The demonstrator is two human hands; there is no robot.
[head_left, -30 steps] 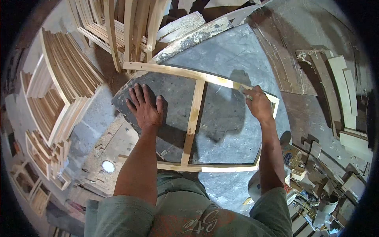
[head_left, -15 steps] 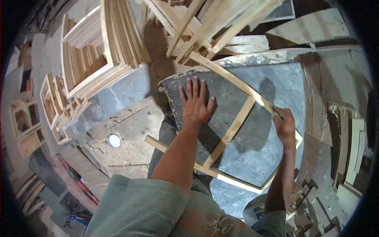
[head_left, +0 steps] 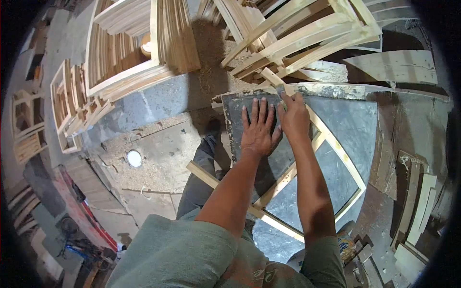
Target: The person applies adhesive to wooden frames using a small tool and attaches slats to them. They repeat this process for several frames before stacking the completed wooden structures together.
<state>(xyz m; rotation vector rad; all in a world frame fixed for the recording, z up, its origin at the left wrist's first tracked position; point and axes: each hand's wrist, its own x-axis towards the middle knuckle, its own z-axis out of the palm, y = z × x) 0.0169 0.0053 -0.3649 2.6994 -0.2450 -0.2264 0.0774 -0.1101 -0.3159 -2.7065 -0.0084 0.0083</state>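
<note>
A light wooden frame [head_left: 343,152] with a crossbar [head_left: 279,184] lies on a dark grey board [head_left: 331,108]. My left hand [head_left: 258,132] rests flat on the board's left part, fingers spread, holding nothing. Beside it my right hand [head_left: 294,116] is closed at the far end of the frame's long upper rail. A small dark edge shows at its fingertips; what it is I cannot make out. The frame's nearer rail [head_left: 204,175] passes under my left forearm and sticks out to the left.
Stacked wooden frames [head_left: 175,43] stand at the upper left, with smaller frames [head_left: 67,103] beside them. More assembled frames [head_left: 312,36] lean beyond the board. Curved wood pieces [head_left: 410,201] lie at the right. Sawdust covers parts of the floor.
My right hand has slid along the upper rail, away from the right side towards its far left end. My left hand has stayed flat on the board. The view has shifted slightly.
</note>
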